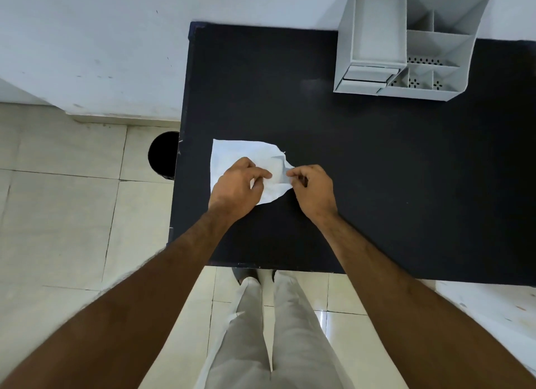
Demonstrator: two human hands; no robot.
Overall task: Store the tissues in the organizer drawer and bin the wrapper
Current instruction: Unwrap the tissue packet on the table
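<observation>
While crinkled white wrapper (pixel 232 153) lies on matte black table (pixel 377 171), left hand (pixel 236 187) and right hand (pixel 314 190) fingers pinch its edge.

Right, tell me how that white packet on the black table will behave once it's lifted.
The white packet will probably flop and sag: it already shows creases and a bent corner. It looks thin and flat, so likely light and easy to shift on the black table. The left hand and right hand pinch its right end, which suggests a soft, crumpling surface.
</observation>
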